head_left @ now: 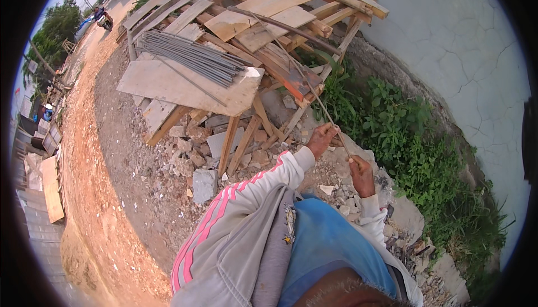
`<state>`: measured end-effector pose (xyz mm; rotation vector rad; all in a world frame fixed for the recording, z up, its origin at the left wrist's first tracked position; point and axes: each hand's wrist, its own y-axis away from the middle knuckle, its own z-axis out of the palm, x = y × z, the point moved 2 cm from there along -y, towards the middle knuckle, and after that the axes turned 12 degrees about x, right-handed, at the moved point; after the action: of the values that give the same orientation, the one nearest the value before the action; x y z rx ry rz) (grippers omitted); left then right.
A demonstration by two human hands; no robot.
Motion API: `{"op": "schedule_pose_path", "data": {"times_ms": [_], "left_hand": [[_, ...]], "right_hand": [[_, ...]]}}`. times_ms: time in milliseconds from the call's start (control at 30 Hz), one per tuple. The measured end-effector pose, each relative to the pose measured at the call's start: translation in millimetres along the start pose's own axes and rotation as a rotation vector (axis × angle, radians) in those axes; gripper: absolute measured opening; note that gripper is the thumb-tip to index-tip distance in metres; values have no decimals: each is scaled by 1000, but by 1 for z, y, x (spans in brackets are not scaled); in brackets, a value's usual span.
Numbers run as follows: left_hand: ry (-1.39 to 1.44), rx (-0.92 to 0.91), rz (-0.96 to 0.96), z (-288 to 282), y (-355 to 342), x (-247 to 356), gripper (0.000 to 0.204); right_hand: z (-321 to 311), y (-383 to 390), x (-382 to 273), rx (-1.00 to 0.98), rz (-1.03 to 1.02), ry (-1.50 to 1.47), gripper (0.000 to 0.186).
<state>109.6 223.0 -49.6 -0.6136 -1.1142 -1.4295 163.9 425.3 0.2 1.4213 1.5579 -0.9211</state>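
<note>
A long thin metal rod (321, 100) slants from the wooden workbench down to my hands. My left hand (322, 140) is closed around it near its lower end. Just beyond, my right hand (362, 176) is closed at the rod's end, with the thumb up. The rod's upper part crosses an orange-edged timber block (292, 80) on the bench. A bundle of similar cut grey rods (193, 56) lies to the left on a sheet of plywood (179, 87), with one longer rod lying loose beside it.
Timber legs (228, 144) hold up the bench above broken stones and rubble (193, 158). Green weeds (392, 119) grow along a cracked pale wall (465, 43) on the right. On the left runs a dirt road (92, 155), with a person on a motorbike (105, 21) far off.
</note>
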Motion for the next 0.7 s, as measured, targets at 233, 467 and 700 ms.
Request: {"op": "schedule_pose_path", "data": {"times_ms": [233,467,700], "left_hand": [[-78,22,26,1,12,14,26],[-65,31,24,2,-8,-18,26],[-82,70,82,1,-19,-7,31]], "right_hand": [[11,7,4,95,-117,43,28],[-25,-10,-1,-196,199,-138,25],[-35,-17,-1,-317,383,-242,24]]}}
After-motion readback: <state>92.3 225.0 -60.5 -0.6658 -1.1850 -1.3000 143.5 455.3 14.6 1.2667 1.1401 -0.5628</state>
